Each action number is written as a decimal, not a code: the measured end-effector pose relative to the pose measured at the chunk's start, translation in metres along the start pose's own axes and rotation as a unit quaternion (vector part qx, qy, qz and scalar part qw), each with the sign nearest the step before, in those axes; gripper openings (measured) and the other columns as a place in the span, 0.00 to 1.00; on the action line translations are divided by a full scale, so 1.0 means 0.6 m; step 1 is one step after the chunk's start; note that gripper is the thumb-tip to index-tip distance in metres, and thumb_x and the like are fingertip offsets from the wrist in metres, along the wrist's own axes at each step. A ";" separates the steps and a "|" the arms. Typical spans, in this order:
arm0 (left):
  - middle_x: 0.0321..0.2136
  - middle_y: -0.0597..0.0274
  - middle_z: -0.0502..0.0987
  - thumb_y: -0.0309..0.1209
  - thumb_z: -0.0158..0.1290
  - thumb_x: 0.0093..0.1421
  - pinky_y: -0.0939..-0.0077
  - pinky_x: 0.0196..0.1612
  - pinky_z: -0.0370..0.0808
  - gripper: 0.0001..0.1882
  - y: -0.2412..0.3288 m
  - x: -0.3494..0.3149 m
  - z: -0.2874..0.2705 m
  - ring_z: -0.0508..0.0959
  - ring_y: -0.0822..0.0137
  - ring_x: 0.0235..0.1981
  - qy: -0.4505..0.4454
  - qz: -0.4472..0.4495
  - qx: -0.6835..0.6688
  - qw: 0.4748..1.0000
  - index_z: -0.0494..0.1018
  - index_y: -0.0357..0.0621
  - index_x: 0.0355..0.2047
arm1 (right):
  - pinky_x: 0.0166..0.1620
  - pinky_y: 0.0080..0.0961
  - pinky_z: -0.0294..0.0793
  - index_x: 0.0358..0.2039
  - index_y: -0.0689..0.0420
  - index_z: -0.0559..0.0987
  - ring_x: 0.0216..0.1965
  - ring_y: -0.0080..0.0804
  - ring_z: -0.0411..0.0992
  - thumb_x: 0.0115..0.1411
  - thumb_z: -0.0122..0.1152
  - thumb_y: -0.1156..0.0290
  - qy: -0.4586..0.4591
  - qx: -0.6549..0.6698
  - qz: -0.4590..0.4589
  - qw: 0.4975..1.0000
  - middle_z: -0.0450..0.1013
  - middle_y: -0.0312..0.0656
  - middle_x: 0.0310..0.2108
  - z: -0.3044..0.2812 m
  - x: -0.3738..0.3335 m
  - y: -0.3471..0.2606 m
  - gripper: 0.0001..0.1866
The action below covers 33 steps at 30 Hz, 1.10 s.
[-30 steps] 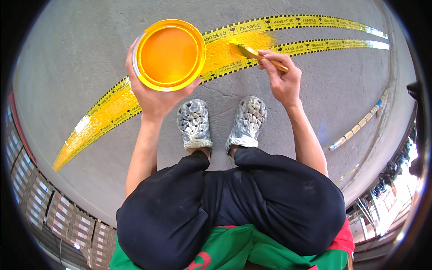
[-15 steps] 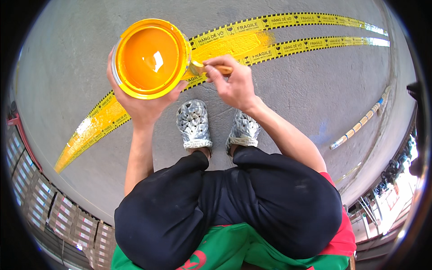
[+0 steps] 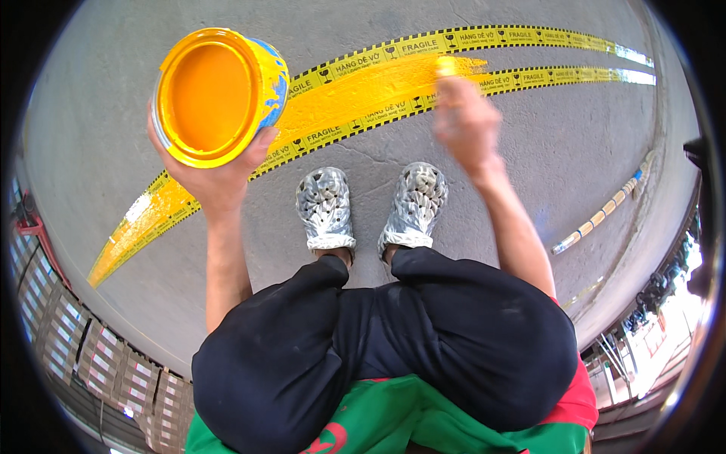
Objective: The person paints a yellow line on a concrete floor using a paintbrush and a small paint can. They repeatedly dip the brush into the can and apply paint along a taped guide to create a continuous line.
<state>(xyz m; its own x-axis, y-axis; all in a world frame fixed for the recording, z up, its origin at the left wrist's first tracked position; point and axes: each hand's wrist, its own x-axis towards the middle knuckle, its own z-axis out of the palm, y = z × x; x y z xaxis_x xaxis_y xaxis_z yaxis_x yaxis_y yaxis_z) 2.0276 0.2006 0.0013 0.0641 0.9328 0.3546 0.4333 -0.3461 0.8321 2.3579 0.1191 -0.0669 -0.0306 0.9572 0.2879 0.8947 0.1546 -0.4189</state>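
My left hand (image 3: pixel 212 181) is wrapped round a paint can (image 3: pixel 227 94), tilted so that its mouth and the orange-yellow paint inside show. Yellow drips run over the can's blue side. In my right hand (image 3: pixel 470 129), smeared by motion, is a paintbrush (image 3: pixel 446 66), its yellow tip at the wet yellow stripe (image 3: pixel 355 85) on the floor; the handle is mostly hidden by the fingers. Along the stripe's far and near sides run two strips of yellow-and-black tape (image 3: pixel 484 36), with paint lapping onto them. Right of the brush the stripe thins to streaks, then bare grey floor between the strips.
My feet in grey-white marbled clogs (image 3: pixel 325 204) stand just on the near side of the tape. A striped pole (image 3: pixel 601 216) lies on the concrete floor at right. Stacked pallet loads (image 3: pixel 106 363) and a red metal frame (image 3: pixel 32 227) stand at the left rim.
The brush went from beside the can out to the right along the stripe, and the yellow now covers more smoothly and reaches farther right. The can moved left and tipped more onto its side.
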 end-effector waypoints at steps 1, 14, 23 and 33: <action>0.58 0.52 0.70 0.41 0.78 0.39 0.62 0.66 0.68 0.59 0.004 0.003 -0.007 0.73 0.59 0.60 0.003 -0.007 0.010 1.000 0.56 0.38 0.66 | 0.30 0.32 0.83 0.37 0.58 0.77 0.32 0.37 0.79 0.55 0.58 0.82 -0.052 0.023 -0.026 0.998 0.77 0.46 0.33 0.033 0.000 -0.045 0.09; 0.56 0.51 0.73 0.30 0.76 0.42 0.62 0.61 0.74 0.50 0.020 0.028 -0.053 0.76 0.59 0.57 0.081 0.036 -0.061 0.994 0.62 0.36 0.64 | 0.28 0.21 0.81 0.44 0.59 0.82 0.31 0.28 0.84 0.69 0.61 0.68 -0.024 0.254 0.203 0.945 0.83 0.43 0.33 0.050 0.005 -0.035 0.09; 0.58 0.49 0.69 0.41 0.77 0.42 0.57 0.63 0.72 0.56 0.009 0.063 -0.052 0.73 0.56 0.59 0.062 0.091 -0.012 0.994 0.56 0.37 0.65 | 0.36 0.28 0.85 0.43 0.62 0.82 0.33 0.35 0.83 0.66 0.63 0.74 0.006 -0.076 0.131 0.989 0.82 0.46 0.36 -0.055 0.014 0.071 0.07; 0.58 0.48 0.67 0.45 0.82 0.32 0.57 0.63 0.70 0.69 0.040 0.048 -0.036 0.71 0.53 0.60 0.079 0.077 0.004 0.994 0.49 0.39 0.67 | 0.40 0.30 0.82 0.43 0.62 0.79 0.37 0.32 0.82 0.66 0.63 0.75 -0.262 0.499 0.176 0.807 0.80 0.45 0.37 0.153 0.024 -0.274 0.07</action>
<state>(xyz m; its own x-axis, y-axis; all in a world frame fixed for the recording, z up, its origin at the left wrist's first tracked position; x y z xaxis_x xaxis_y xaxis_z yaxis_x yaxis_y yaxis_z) 2.0207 0.2169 0.0407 -0.0116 0.8415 0.5401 0.4357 -0.4819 0.7602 2.1694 0.1299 -0.0731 -0.2718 0.9163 -0.2940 0.0918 -0.2794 -0.9558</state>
